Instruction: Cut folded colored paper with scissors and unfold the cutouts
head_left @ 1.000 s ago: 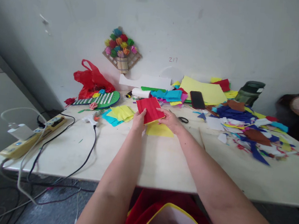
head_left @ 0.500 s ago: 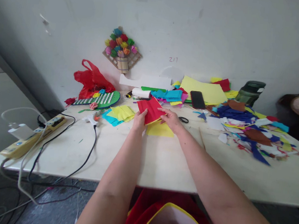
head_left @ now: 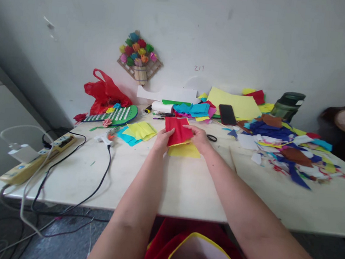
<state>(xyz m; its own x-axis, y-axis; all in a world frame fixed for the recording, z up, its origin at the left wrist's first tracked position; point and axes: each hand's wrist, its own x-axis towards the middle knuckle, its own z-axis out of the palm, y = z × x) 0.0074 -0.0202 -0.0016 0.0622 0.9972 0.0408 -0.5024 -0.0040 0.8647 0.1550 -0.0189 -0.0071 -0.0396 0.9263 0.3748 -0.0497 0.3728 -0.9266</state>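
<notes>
Between my hands is a red sheet of crepe paper (head_left: 177, 131), with a yellow edge showing along its lower and right sides. My left hand (head_left: 163, 139) grips its left side, thumb on top. At the right side, my right hand (head_left: 199, 138) pinches the edge; some fingers are hidden beneath. A yellow paper sheet (head_left: 185, 150) lies on the table just below the red one. To the left are more yellow sheets (head_left: 141, 130) on top of blue paper (head_left: 128, 136). Black-handled scissors (head_left: 211, 138) rest right of my right hand.
A glue gun (head_left: 106, 138) and a power strip (head_left: 36, 159) with trailing cables occupy the left side. At the back are a phone (head_left: 227, 115), blue folded paper (head_left: 192, 108) and a red plastic bag (head_left: 106, 93). Scraps (head_left: 296, 158) and a bottle (head_left: 288, 106) are on the right.
The red paper has turned to sit straighter and shifted slightly right and down. My hands still hold it, with the left hand moved a little right.
</notes>
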